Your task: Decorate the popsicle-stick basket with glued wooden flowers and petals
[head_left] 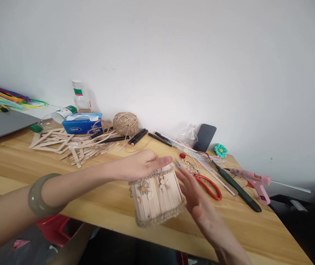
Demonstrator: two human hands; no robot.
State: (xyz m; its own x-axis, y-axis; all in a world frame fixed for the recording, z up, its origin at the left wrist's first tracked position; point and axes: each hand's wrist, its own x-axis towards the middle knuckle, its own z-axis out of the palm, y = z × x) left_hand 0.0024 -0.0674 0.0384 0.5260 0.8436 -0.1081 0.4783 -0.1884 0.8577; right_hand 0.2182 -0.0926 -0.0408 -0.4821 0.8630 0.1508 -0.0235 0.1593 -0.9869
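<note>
A small box of wooden craft sticks (157,200) is held up over the front of the table, slightly tilted. Twine trims its upper and lower edges, and its front carries a blue-grey flower with an orange centre (143,188) and a pale wooden butterfly (164,183). My left hand (143,165) grips the top edge, thumb along it and the other fingers mostly hidden. At the box's right side is my right hand (194,197), its fingers stretched out and apart; whether the fingertips touch the box I cannot tell.
Red-handled scissors (215,193), a dark green cutter-like tool (238,187) and a pink glue gun (256,180) lie to the right. Behind are a twine ball (126,123), black markers (137,137) and a phone (205,137). Loose craft sticks (88,151) and a blue tissue pack (82,124) lie left.
</note>
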